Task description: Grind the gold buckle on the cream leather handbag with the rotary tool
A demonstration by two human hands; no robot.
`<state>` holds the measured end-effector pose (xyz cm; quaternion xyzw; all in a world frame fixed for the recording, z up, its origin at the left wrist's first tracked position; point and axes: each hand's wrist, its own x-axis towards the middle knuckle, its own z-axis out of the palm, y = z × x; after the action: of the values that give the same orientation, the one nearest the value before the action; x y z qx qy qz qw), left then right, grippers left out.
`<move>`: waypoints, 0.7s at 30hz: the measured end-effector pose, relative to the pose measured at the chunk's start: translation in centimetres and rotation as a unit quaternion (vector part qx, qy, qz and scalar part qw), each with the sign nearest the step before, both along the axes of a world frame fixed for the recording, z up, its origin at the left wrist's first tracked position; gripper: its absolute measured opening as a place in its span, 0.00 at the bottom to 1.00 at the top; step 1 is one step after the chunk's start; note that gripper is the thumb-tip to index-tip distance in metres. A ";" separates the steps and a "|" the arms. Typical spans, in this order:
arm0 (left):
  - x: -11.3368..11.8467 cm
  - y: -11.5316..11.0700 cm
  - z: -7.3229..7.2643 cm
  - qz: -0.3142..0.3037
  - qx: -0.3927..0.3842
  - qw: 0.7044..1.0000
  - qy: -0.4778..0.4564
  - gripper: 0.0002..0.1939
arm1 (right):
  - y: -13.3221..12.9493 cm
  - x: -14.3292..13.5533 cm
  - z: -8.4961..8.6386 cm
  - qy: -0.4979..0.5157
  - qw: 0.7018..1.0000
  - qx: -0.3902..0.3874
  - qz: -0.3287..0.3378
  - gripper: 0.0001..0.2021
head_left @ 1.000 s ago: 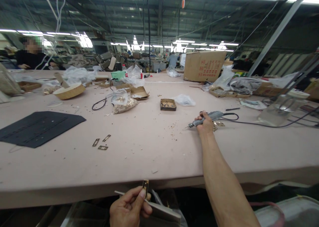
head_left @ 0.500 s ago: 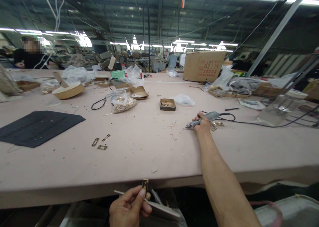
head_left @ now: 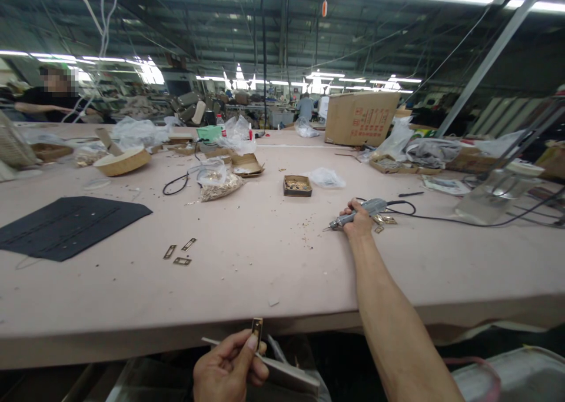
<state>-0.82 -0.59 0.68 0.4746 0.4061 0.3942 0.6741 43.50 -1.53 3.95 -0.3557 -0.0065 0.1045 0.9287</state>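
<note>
My right hand [head_left: 359, 221] reaches far out over the pink table [head_left: 265, 261] and grips a grey corded electric screwdriver [head_left: 359, 211], its tip pointing left just above the tabletop. Small brass plates [head_left: 385, 219] lie right beside that hand. Below the table's front edge, my left hand [head_left: 229, 366] pinches a small brass plate [head_left: 257, 326] against a flat grey panel [head_left: 282, 374].
Three brass plates [head_left: 179, 252] lie at centre left beside a black sheet [head_left: 66, 225]. A small box of brass parts [head_left: 297, 185], plastic bags, a round woven tray [head_left: 122, 161] and a cardboard box [head_left: 362, 117] stand farther back. A person sits at the far left.
My right hand with the screwdriver has drawn slightly left and toward me. The left hand has not moved.
</note>
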 end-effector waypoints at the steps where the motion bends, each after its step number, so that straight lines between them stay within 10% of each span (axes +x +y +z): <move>1: 0.0 0.0 0.0 -0.002 -0.002 1.000 -0.001 0.23 | 0.0 0.0 0.0 0.001 1.000 0.000 0.001 0.14; 21: 0.1 0.0 -0.2 0.008 -0.006 1.000 -0.016 0.23 | 0.0 -0.3 0.4 0.005 1.000 -0.011 -0.010 0.13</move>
<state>-0.72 -0.59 0.53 0.4608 0.4012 0.4045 0.6805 43.17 -1.57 4.32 -0.3657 0.0029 0.0967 0.9257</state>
